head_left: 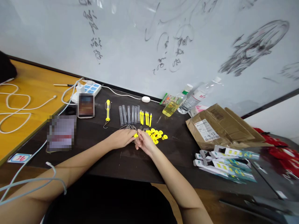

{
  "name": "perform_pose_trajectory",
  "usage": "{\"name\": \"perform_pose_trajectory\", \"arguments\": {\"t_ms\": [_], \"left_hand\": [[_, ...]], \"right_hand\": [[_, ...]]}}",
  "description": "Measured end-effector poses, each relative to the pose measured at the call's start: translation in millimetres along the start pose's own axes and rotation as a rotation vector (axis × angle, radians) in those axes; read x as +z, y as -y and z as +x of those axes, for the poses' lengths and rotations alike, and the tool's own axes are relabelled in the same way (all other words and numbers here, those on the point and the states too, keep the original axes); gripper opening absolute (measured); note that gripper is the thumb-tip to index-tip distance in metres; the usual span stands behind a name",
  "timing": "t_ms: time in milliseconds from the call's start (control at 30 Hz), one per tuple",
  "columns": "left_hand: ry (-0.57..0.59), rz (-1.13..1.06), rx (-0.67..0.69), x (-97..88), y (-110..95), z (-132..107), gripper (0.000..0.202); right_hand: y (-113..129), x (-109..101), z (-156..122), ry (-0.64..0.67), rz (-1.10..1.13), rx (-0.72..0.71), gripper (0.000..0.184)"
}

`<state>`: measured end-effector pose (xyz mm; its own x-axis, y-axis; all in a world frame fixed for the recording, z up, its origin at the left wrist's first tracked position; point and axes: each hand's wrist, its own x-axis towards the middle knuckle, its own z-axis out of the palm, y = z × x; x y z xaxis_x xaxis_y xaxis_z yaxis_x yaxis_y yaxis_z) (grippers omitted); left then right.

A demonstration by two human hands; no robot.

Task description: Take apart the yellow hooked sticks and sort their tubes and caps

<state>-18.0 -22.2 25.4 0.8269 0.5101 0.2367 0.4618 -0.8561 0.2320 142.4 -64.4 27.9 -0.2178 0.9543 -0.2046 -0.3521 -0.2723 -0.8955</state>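
Observation:
My left hand (123, 138) is closed on a small yellow plastic cap (135, 135) at its fingertips. Close against it, my right hand (145, 142) pinches a thin metal hook (140, 128) by the cap; the fingers partly hide it. Bent wire hooks (128, 127) lie just beyond my left hand. Several loose yellow caps (156, 134) are heaped right of my right hand. Farther back stand in a row clear plastic tubes (128, 114) and yellow rods (146, 118). A fully assembled yellow spring scale (107, 110) lies to their left, its hook toward me.
A phone (86, 105), a blurred flat packet (62, 133) and a power strip (92, 88) are at left. Bottles (174, 104) stand by the whiteboard (130, 46). A cardboard box (224, 126) and flattened printed cartons (229, 165) occupy the right. White cables (30, 158) cross the left side.

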Motion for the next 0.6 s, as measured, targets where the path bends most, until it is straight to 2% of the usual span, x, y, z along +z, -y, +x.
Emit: {"name": "perform_pose_trajectory", "arguments": {"t_ms": [300,600], "left_hand": [[0.065,-0.125,-0.069,15.6,2.4,-3.6,0.016],[0.086,-0.171,-0.115,16.3,1.1,-5.0,0.018]], "right_hand": [[-17.6,5.0,0.8,-0.029,0.032,0.011,0.046],[-21.7,5.1,2.2,-0.044,0.008,0.018,0.041]]}}
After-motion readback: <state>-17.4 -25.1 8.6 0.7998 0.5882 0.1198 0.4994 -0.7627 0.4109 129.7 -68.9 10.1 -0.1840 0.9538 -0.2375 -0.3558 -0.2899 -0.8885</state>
